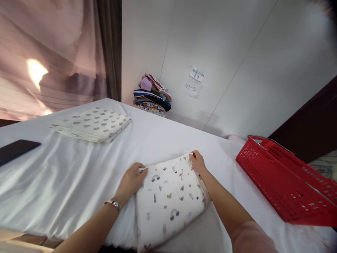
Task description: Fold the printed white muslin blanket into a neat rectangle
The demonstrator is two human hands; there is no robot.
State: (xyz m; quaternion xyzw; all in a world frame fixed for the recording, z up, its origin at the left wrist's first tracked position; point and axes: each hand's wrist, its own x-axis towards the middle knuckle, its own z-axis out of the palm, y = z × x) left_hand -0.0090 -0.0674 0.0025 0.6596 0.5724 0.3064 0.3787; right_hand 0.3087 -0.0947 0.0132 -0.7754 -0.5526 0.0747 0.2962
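Note:
A folded white cloth point(171, 196) printed with rainbows, cacti and flamingos lies in front of me, its near end reaching the table's front edge. My left hand point(133, 178) pinches its far left corner between thumb and fingers. At the far right corner, my right hand point(198, 162) grips the cloth with fingers closed on the layered edge. Farther off to the left rests another folded white cloth point(97, 124) with grey heart-like shapes, apart from both hands.
A red perforated plastic basket point(286, 182) stands at the right of the white-covered table point(79, 165). At the left edge lies a dark flat object point(18, 150). Stacked folded clothes point(152, 95) sit by the wall, near paper notes point(193, 82). A pink curtain point(52, 42) hangs at the left.

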